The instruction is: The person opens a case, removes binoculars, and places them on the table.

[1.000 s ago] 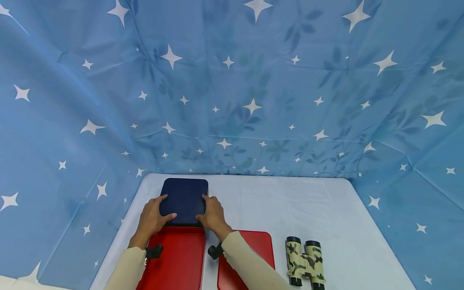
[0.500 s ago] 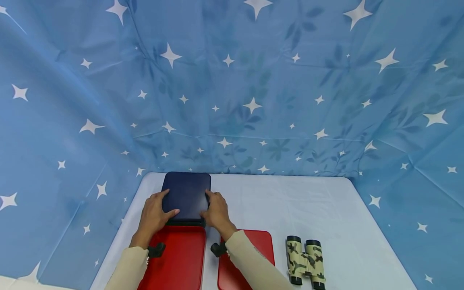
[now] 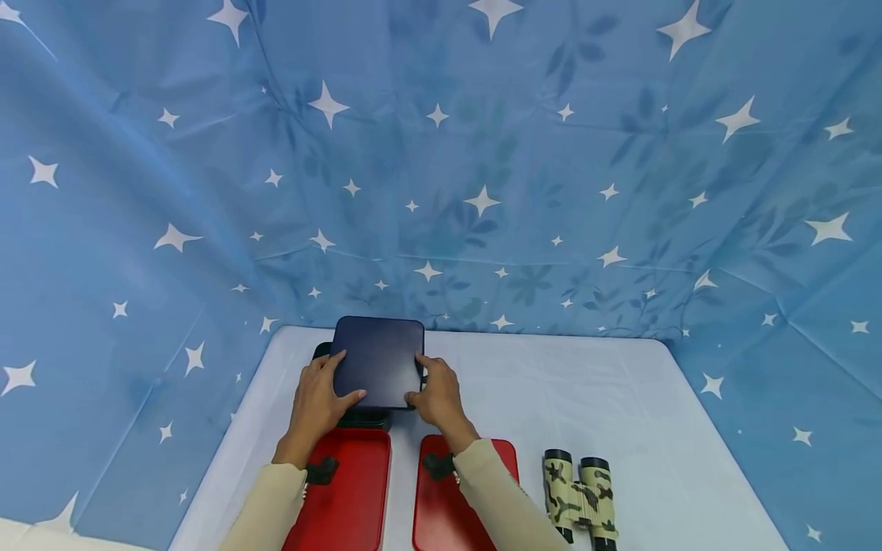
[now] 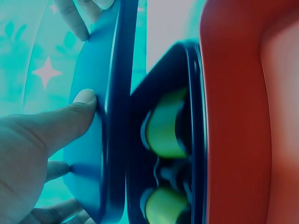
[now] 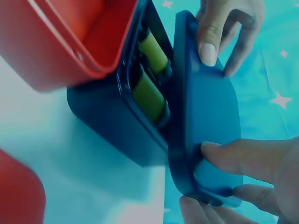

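A dark navy lid (image 3: 379,363) is held up in both my hands. My left hand (image 3: 317,402) grips its left side, thumb on the top face and fingers around the edge. On the opposite side my right hand (image 3: 439,394) pinches it the same way. Beneath and behind the lid stands a dark box (image 5: 112,123), its mouth partly uncovered. Inside lies a pair of yellow-green barrels with dark ends, looking like binoculars (image 5: 149,95). In the left wrist view the lid stands tilted close beside the box's opening.
A red open box (image 3: 354,490) sits just in front of the dark box. To its right is a red lid (image 3: 437,513), partly under my right forearm. Camouflage binoculars (image 3: 586,497) lie farther right on the white table (image 3: 661,428). A blue star-patterned curtain (image 3: 441,153) surrounds the table.
Both hands have lifted the navy lid off the dark box and carried it up and to the right. The dark box now shows below and left of it.
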`<action>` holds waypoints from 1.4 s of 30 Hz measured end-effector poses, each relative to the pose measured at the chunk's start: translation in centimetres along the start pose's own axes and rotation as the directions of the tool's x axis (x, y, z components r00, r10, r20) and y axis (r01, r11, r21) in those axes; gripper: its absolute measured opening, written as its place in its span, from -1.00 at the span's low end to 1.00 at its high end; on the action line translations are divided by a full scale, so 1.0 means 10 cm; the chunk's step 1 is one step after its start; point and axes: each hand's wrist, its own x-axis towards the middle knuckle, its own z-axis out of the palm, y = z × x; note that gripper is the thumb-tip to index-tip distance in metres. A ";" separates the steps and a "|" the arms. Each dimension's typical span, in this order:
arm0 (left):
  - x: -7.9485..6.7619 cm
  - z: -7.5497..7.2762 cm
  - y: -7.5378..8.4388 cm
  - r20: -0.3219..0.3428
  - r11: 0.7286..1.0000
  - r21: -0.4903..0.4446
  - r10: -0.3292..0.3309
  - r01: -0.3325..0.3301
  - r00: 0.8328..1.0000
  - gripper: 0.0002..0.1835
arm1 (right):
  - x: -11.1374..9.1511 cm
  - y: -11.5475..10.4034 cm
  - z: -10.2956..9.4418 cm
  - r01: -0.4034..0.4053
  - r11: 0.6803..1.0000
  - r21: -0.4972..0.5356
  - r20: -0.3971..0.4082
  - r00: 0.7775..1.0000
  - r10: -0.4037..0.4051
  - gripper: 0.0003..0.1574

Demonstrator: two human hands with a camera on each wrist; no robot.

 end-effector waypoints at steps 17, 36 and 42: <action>0.03 0.49 0.53 -0.041 0.997 -0.045 0.055 -0.057 0.998 -0.05 | -0.05 0.47 -0.51 -0.070 0.997 -0.034 -0.057 0.996 0.068 0.01; 0.01 0.89 0.81 -0.062 0.986 -0.121 0.109 -0.116 0.992 -0.09 | -0.18 0.88 -0.75 -0.101 0.994 -0.041 -0.092 0.991 0.097 -0.02; 0.01 1.00 0.90 -0.032 0.987 -0.114 0.110 -0.113 0.993 -0.11 | -0.20 1.02 -0.81 -0.117 0.992 -0.053 -0.098 0.989 0.111 -0.02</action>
